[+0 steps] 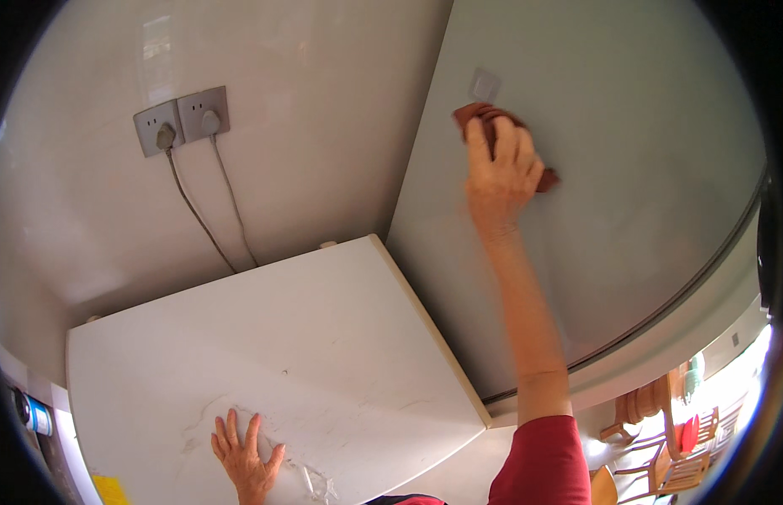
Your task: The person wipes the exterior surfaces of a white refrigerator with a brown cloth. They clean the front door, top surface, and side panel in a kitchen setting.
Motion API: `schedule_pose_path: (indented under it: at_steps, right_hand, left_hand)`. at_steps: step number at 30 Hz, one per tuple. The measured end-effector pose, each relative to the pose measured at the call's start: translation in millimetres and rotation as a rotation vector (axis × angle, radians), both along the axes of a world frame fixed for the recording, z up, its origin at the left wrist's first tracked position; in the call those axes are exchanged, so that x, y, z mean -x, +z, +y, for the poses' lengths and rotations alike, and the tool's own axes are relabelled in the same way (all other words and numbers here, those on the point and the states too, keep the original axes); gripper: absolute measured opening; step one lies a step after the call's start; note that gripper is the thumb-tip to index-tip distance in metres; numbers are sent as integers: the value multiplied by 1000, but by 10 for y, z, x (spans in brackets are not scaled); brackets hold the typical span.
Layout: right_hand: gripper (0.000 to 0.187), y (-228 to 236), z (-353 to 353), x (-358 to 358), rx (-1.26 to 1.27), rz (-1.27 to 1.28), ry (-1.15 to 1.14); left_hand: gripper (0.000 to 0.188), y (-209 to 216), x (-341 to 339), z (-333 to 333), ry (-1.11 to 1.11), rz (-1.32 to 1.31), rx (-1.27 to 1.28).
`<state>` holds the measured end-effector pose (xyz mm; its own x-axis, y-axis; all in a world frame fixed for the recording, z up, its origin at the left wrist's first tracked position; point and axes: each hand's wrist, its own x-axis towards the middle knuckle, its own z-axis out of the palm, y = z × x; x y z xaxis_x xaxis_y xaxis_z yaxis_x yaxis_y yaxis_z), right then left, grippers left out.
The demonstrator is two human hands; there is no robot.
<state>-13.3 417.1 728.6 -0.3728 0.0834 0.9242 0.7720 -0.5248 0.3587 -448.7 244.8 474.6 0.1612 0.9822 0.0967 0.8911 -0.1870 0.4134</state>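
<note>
A brown cloth (549, 180) is bunched under my right hand (502, 172), whose fingers press it against a large grey-green smooth panel (635, 168). Just above the cloth a small clear square hook plate (485, 85) sticks to the panel. My left hand (246, 459) lies with its fingers spread on the white top (240, 337) of a box-shaped appliance. Smudges, scuffs and a strip of clear film (317, 484) show on that top, right beside my left hand.
Two wall sockets (181, 119) with plugs are on the pale wall, their cords (193, 206) running down behind the white top. A yellow label (110, 489) is at the lower left, a blue-and-white container (36, 414) at the left edge. Wooden chairs (660, 471) stand at the lower right.
</note>
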Motion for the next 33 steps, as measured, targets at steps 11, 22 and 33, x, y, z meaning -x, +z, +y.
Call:
schedule_pose_path:
  at_steps: [11,22,33]
  right_hand:
    - [30,-941,190,-546,591,-82,-255]
    - [41,-794,763,-588,650,-150,-444]
    - [38,-1442,1236,-632,899,-146,-530]
  left_hand:
    - [67,29,13,40,-64,105,-32]
    - [66,119,-4,77,-82,197,-74]
    - [65,119,-3,82,-100,199,-72]
